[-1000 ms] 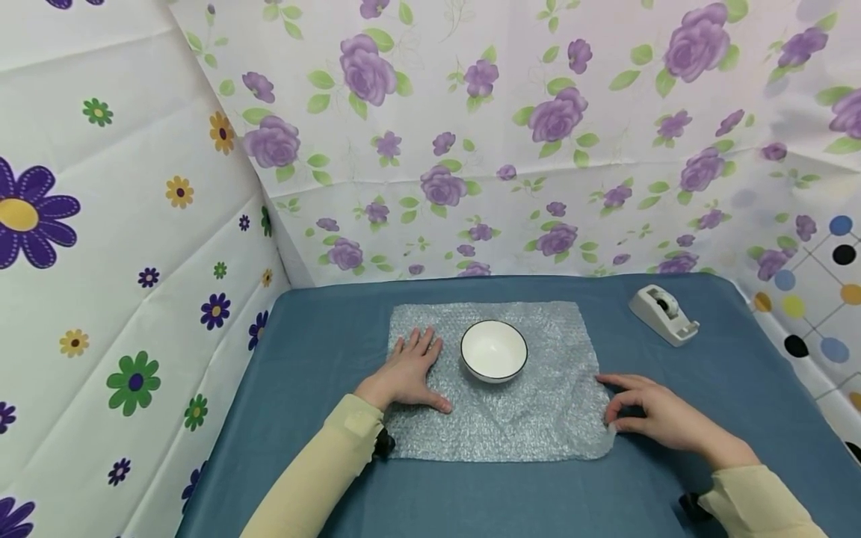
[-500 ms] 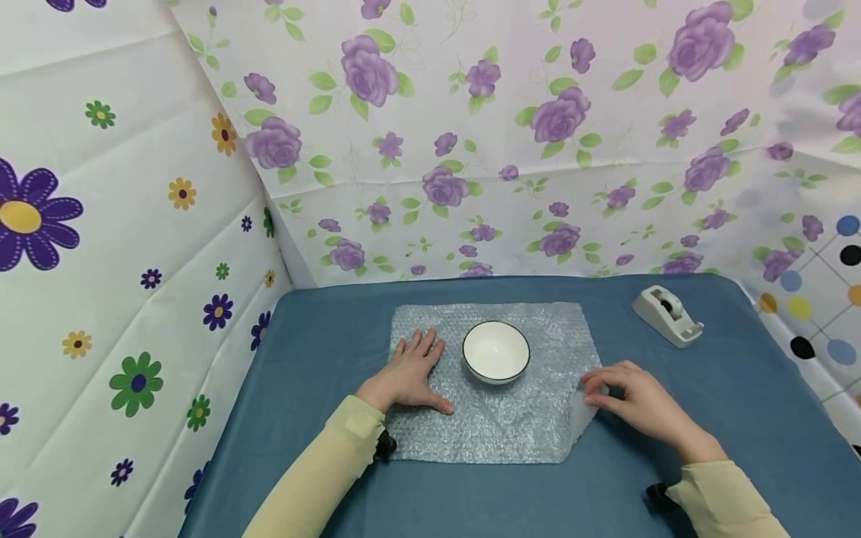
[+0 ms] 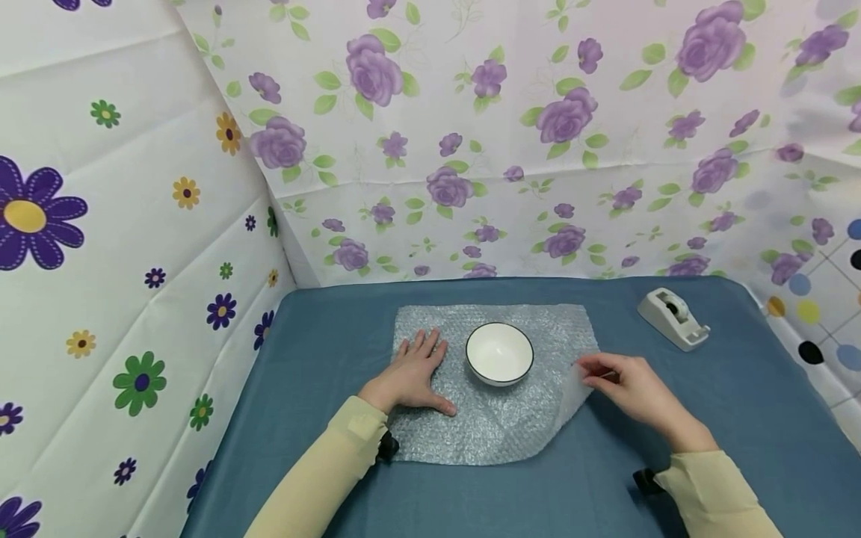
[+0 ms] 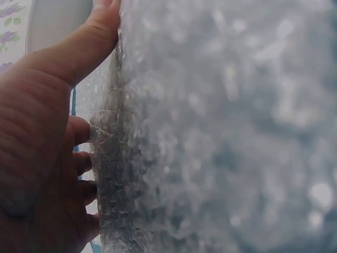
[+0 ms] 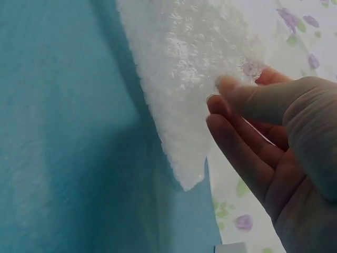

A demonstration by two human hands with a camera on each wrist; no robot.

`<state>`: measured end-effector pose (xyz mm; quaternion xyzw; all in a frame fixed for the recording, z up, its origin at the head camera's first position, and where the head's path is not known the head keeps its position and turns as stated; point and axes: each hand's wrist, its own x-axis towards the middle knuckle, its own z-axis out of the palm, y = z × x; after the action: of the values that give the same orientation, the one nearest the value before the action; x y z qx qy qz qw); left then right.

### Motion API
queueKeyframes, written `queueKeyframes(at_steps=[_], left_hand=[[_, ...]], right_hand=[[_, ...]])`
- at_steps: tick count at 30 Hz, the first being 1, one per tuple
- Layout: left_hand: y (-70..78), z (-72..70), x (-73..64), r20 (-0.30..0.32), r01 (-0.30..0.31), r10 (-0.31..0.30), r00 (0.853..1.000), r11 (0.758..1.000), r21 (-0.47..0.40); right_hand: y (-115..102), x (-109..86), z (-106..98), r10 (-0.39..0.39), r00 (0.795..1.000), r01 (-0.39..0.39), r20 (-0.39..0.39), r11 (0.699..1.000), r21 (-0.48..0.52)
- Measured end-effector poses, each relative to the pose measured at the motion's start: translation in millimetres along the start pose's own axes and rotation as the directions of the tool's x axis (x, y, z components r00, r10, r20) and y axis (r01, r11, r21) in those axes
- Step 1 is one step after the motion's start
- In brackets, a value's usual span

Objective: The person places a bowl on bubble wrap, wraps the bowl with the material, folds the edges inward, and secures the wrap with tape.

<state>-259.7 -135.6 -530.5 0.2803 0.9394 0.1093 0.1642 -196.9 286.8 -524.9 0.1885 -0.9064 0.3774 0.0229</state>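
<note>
A sheet of bubble wrap (image 3: 487,430) lies on the blue-covered table, its lower right corner lifted. On it, a little above the middle, stands a white bowl (image 3: 499,353) with a dark rim, upright. My left hand (image 3: 412,376) rests on the left part of the sheet with fingers spread and thumb toward the bowl. My right hand (image 3: 628,381) pinches the raised right edge of the wrap between thumb and fingers. In the right wrist view the lifted corner (image 5: 179,105) hangs beside the fingertips. Bubble wrap (image 4: 221,126) fills most of the left wrist view.
A white tape dispenser (image 3: 673,320) stands at the back right of the blue tablecloth (image 3: 336,336). Flowered cloth (image 3: 437,149) hangs behind the table, with another patterned cloth (image 3: 134,314) along the left side.
My right hand has lifted the lower right corner of the bubble wrap and moved inward and slightly toward the back. My left hand and the bowl have stayed in place on the sheet.
</note>
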Motion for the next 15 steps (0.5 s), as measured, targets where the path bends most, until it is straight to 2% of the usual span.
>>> queueKeyframes(at_steps=[6,15], left_hand=[[1.7,-1.5,-0.6,0.005,0.000,0.000,1.000,1.000,0.000],[1.0,-2.3,-0.1,0.007,0.006,-0.006,1.000,1.000,0.002]], right_hand=[[-8,5.7,-3,-0.013,1.000,0.012,-0.022,0.999,-0.030],[-31,23.3,-1,-0.021,0.996,0.022,-0.085,1.000,0.013]])
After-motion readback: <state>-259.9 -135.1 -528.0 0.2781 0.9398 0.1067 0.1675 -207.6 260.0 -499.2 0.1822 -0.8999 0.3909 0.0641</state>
